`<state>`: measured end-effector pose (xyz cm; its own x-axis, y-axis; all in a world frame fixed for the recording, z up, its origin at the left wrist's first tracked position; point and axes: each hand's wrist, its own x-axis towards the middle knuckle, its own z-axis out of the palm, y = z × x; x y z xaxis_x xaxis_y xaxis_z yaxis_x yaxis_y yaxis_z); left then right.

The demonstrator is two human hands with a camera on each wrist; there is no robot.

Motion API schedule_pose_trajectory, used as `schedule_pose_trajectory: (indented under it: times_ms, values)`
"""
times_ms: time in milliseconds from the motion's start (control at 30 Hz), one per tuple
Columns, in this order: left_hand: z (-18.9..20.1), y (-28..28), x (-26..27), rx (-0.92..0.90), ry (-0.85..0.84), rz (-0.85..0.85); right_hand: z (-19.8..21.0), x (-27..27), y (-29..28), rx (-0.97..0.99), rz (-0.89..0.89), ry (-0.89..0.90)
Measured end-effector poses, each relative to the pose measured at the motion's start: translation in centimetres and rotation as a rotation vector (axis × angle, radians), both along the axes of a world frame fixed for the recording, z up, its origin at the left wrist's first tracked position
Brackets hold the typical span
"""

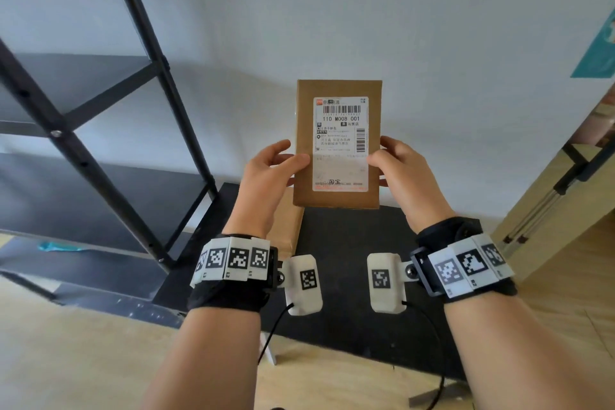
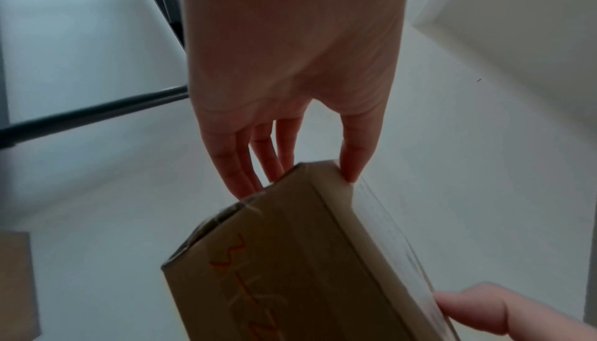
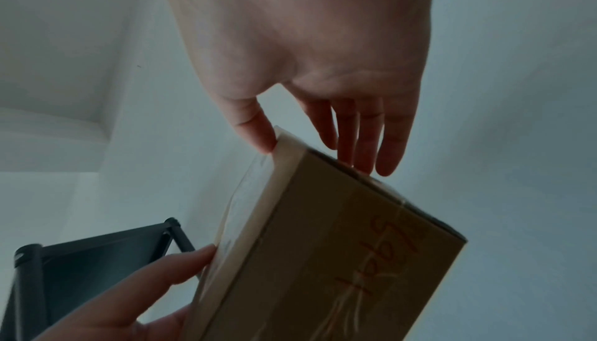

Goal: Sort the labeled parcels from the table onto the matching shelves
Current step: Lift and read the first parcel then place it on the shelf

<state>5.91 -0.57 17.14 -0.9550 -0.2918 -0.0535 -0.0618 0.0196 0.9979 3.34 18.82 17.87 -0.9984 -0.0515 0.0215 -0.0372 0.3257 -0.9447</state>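
Observation:
I hold a flat brown cardboard parcel [image 1: 337, 143] upright in front of me, its white shipping label [image 1: 340, 143] reading "110 M008 001" facing the camera. My left hand [image 1: 276, 166] pinches its left edge, thumb on the front and fingers behind. My right hand [image 1: 397, 161] pinches the right edge the same way. In the left wrist view the left hand [image 2: 290, 162] grips the parcel [image 2: 290, 257] by its end. In the right wrist view the right hand [image 3: 326, 147] clamps the parcel [image 3: 339, 244], which has red handwriting on its side.
A black metal shelf unit [image 1: 100, 130] with several dark shelves stands at the left. Below the parcel is a black table [image 1: 349, 260] with another brown box [image 1: 286, 226] on it. A light wooden cabinet [image 1: 565, 210] stands at the right, a white wall behind.

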Motion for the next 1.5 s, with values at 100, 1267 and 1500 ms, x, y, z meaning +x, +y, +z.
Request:
schedule_pose_trajectory:
  times_ms: [100, 1267, 1500]
  values:
    - [-0.3, -2.2, 1.6, -0.009, -0.022, 0.019, 0.0, 0.9, -2.3, 0.008, 0.081, 0.007]
    - [-2.6, -40.0, 38.6, 0.060, -0.067, 0.556, -1.6, 27.8, -45.4, -0.048, 0.645, -0.149]
    - [-2.7, -48.8, 39.0, 0.030, -0.071, 0.681, -2.6, 26.1, -56.8, -0.069, 0.790, -0.179]
